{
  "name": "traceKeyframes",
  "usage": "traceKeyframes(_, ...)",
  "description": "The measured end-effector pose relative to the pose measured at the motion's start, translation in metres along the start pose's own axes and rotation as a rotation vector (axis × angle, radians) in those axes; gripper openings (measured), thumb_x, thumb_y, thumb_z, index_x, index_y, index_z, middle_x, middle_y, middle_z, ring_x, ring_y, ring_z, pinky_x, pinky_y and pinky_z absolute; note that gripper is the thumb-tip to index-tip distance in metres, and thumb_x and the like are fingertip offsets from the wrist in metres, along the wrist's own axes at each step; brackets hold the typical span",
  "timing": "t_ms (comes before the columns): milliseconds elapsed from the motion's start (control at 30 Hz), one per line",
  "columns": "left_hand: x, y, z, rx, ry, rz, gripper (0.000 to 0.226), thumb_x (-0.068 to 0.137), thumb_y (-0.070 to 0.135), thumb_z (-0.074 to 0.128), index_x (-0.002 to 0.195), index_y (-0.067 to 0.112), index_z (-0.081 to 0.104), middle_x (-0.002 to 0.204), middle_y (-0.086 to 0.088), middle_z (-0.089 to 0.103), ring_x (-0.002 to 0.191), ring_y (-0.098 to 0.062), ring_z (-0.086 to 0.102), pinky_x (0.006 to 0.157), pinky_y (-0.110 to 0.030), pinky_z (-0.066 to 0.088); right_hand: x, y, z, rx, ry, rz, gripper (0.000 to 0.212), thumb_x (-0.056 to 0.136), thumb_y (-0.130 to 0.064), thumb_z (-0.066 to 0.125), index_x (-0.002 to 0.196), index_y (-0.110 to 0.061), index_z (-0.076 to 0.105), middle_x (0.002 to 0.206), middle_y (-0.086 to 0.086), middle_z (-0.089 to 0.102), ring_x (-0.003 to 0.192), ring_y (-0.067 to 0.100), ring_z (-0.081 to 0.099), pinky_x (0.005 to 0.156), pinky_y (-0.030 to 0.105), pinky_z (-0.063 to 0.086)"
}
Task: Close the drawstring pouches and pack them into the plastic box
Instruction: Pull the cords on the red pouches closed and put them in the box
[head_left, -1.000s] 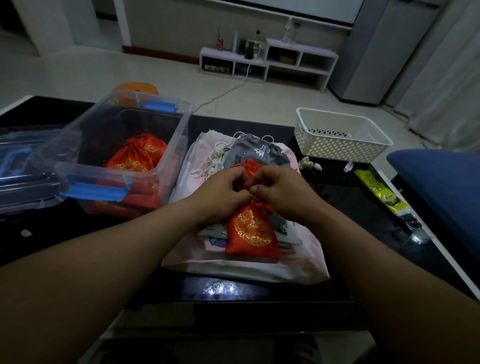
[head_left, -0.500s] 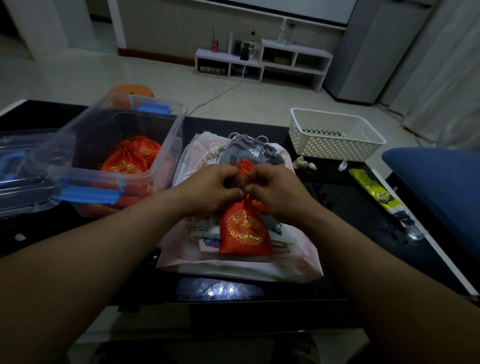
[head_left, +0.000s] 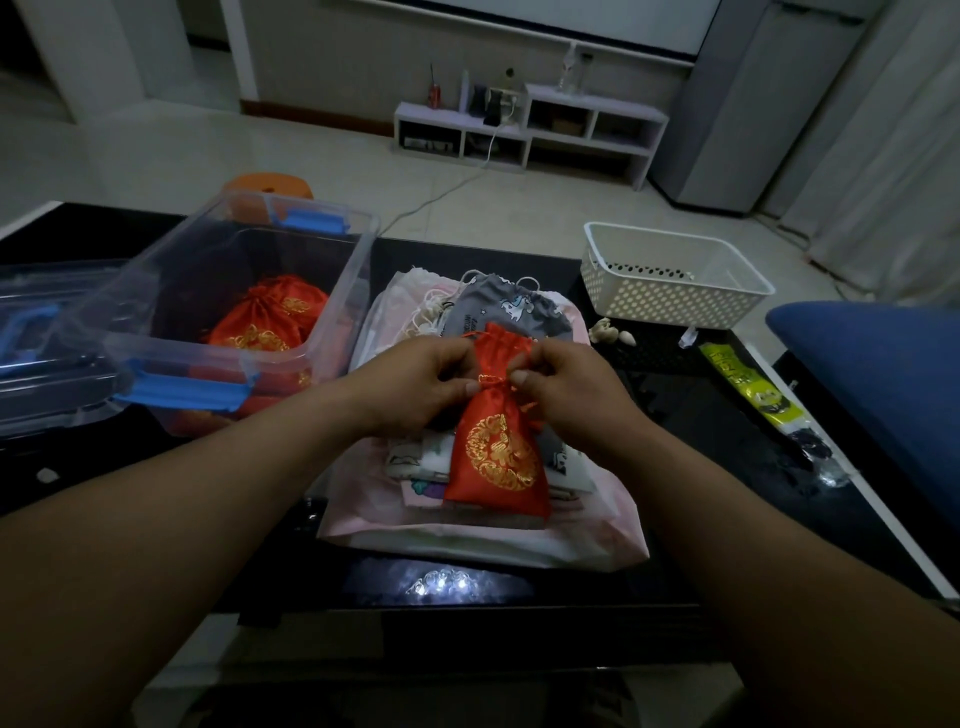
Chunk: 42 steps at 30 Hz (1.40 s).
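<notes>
Just right of the clear rectangular plastic box with blue latches (head_left: 156, 338), we see a red satin drawstring pouch with a gold embroidered emblem (head_left: 496, 452), neck cinched, resting on a pile of grey and pink fabric pouches (head_left: 511, 312), while similar red pouches (head_left: 270, 322) lie inside that box.

A black table (head_left: 701, 431) carries a plastic box (head_left: 208, 358), white basket (head_left: 670, 301), pink cloth (head_left: 363, 519), yellow packet (head_left: 748, 389).

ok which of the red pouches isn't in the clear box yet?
The red pouch pinched at its neck by left hand and right hand, over the fabric pile. The other red pouches lie inside the plastic box.
</notes>
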<state>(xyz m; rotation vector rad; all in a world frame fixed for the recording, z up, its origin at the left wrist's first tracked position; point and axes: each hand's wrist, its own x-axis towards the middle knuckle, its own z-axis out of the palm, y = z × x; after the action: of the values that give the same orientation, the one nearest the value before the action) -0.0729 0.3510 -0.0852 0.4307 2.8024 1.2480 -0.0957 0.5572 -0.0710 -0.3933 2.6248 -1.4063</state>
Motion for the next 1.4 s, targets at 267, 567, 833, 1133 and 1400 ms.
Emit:
traceKeyframes(267,-0.002,-0.001,0.000,0.057,0.054,0.001,0.009,0.101,0.018,0.065,0.093,0.014,0.064,0.090,0.000,0.068,0.083,-0.015,0.065,0.074,-0.030,0.052,0.001,0.005,0.002,0.215,0.015,0.104,0.017,0.101,-0.005,0.057,0.088,-0.011,0.067,0.087,0.020,0.066,0.075,0.028,0.060,0.070,0.045,0.051)
traceKeyframes(567,-0.005,0.009,0.002,-0.317,0.067,-0.232,0.027,0.107,0.038,0.054,0.103,0.012,0.062,0.088,-0.004,0.070,0.071,-0.016,0.063,0.069,-0.036,0.052,0.005,0.001,0.006,0.184,0.105,0.053,0.018,0.098,-0.009,0.061,0.085,-0.016,0.070,0.090,0.025,0.072,0.074,0.033,0.066,0.072,0.056,0.058)
traceKeyframes(833,-0.012,0.023,0.012,-0.358,0.022,-0.242,0.011,0.104,0.028,0.061,0.101,0.025,0.071,0.084,0.006,0.076,0.073,-0.008,0.072,0.064,-0.027,0.056,0.007,-0.008,0.005,0.216,0.145,0.017,0.010,0.097,-0.017,0.065,0.091,-0.021,0.071,0.096,0.009,0.075,0.094,0.028,0.073,0.088,0.054,0.061)
traceKeyframes(1133,-0.015,0.041,0.013,-0.534,0.194,-0.246,0.009,0.106,0.026,0.053,0.110,0.029,0.060,0.108,-0.009,0.071,0.096,-0.027,0.071,0.076,-0.043,0.059,-0.014,-0.013,-0.007,0.259,-0.135,0.162,0.026,0.100,-0.038,0.067,0.110,-0.014,0.073,0.107,0.009,0.077,0.098,0.024,0.074,0.085,0.039,0.060)
traceKeyframes(1400,-0.035,0.068,0.014,-0.684,0.203,-0.233,0.022,0.105,0.033,0.057,0.121,0.017,0.060,0.100,-0.012,0.074,0.072,-0.022,0.075,0.055,-0.028,0.056,-0.025,-0.033,-0.008,0.325,0.061,0.096,0.012,0.101,-0.020,0.065,0.097,-0.009,0.069,0.098,0.016,0.076,0.092,0.031,0.075,0.085,0.047,0.062)
